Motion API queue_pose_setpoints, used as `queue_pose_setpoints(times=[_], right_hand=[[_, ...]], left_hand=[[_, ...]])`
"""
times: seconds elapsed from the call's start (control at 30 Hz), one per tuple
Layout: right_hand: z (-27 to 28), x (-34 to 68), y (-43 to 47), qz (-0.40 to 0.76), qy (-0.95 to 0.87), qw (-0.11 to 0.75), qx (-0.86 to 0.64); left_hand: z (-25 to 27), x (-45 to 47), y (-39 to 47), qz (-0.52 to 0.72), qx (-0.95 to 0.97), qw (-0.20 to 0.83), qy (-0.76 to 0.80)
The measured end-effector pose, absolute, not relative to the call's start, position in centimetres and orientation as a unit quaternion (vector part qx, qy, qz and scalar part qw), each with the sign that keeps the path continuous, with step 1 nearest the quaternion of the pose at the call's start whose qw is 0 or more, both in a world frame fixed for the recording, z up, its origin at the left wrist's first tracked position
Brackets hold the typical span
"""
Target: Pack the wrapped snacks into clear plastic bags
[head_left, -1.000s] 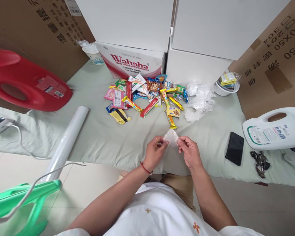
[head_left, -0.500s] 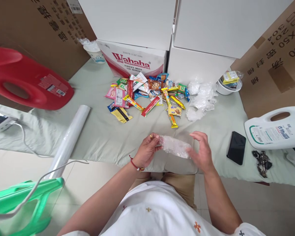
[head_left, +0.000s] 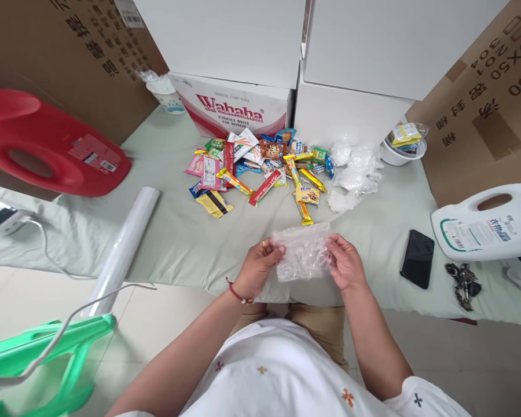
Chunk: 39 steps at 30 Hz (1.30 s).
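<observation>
A clear, crinkled plastic bag [head_left: 303, 255] is stretched flat between my hands, above the front edge of the cloth-covered table [head_left: 173, 249]. My left hand [head_left: 260, 265] pinches its left side between thumb and fingers. On the other side, my right hand [head_left: 344, 260] is closed on the right edge. Just beyond the bag lies a loose heap of wrapped snacks, with a red snack bar [head_left: 264, 187] and a yellow snack packet [head_left: 307, 194] toward its front. More crumpled clear plastic bags [head_left: 356, 168] lie to the right of the snacks.
A Wahaha carton [head_left: 238, 107] and white boxes stand behind. At left are a red jug [head_left: 47, 142], a plastic roll [head_left: 124, 243] and a paper cup [head_left: 167, 95]. To the right are a white bowl [head_left: 402, 156], phone [head_left: 418, 259], keys [head_left: 463, 286] and white jug [head_left: 486, 223].
My right hand has gone from loose fingers beside the bag to gripping its right edge. The bag, narrow and folded before, is now spread wider and held a little higher.
</observation>
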State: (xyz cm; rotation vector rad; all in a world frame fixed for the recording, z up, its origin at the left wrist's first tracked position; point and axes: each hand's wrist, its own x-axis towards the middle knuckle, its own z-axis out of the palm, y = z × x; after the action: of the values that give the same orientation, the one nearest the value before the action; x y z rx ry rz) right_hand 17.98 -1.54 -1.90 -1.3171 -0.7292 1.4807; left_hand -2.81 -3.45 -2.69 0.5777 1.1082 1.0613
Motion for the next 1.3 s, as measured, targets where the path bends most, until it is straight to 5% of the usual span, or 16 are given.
queue_pose_setpoints(times=[0.13,0.3,0.53,1.03,1.13,1.3], right_hand=[[-2.2,20.2,-1.1,0.647,-0.225,0.471,-0.556],[-2.3,20.0,-2.1,0.6,-0.276,0.493,-0.567],[-1.2,16.8,-2.9,0.624,-0.349,0.47,-0.517],[-2.9,23.8,-2.4,0.573,-0.331,0.465,-0.588],[-3.2,24.0,-1.5,0.487,-0.448,0.407,-0.63],[-1.4,22.6,-2.7,0.181,-0.698,0.393,-0.571]], left_hand=[[-2.9,-4.3,-3.2,0.462,0.244,0.71,0.472],[-2.8,-4.0,-4.1,0.512,0.316,0.561,0.569],[-0.7,0.0,-4.2,0.418,0.447,0.597,0.519],[-2.7,-11.2,-6.0,0.503,0.137,0.686,0.507],[-2.3,-11.4,-6.2,0.515,0.101,0.692,0.496],[-1.9,-11.0,-6.2,0.52,0.076,0.67,0.525]])
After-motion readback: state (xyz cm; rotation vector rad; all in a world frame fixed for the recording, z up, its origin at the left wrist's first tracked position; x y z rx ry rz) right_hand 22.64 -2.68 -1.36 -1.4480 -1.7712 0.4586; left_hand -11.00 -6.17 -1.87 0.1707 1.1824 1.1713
